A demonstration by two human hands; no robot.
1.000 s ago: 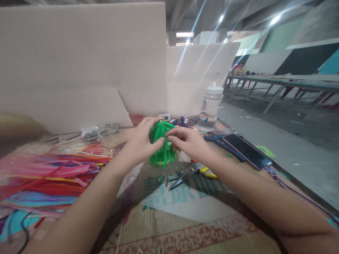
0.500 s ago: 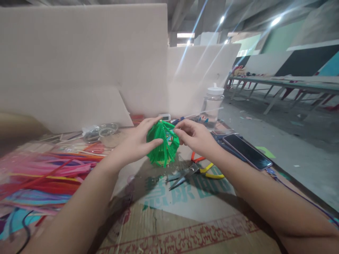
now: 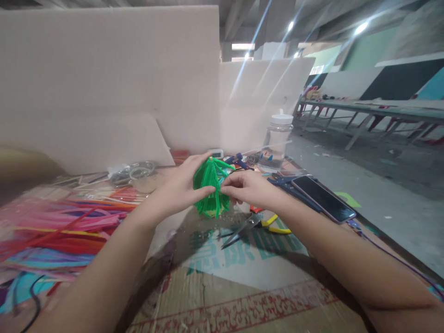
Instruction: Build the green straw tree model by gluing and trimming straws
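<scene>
A green dome-shaped bundle of pipe cleaners stands on the cardboard-covered table in the middle of the view. My left hand cups its left side, thumb against the strands. My right hand pinches the strands on its right side, fingertips meeting the left thumb. Both hands hold the green piece between them.
Scissors with yellow handles lie just in front of my right hand. A phone lies to the right, and a clear plastic bottle stands behind. Loose coloured pipe cleaners cover the left side. White foam boards wall off the back.
My right hand lifted towards the top right of the green piece, then came back down and closed on the strands at its middle. The left hand kept its hold.
</scene>
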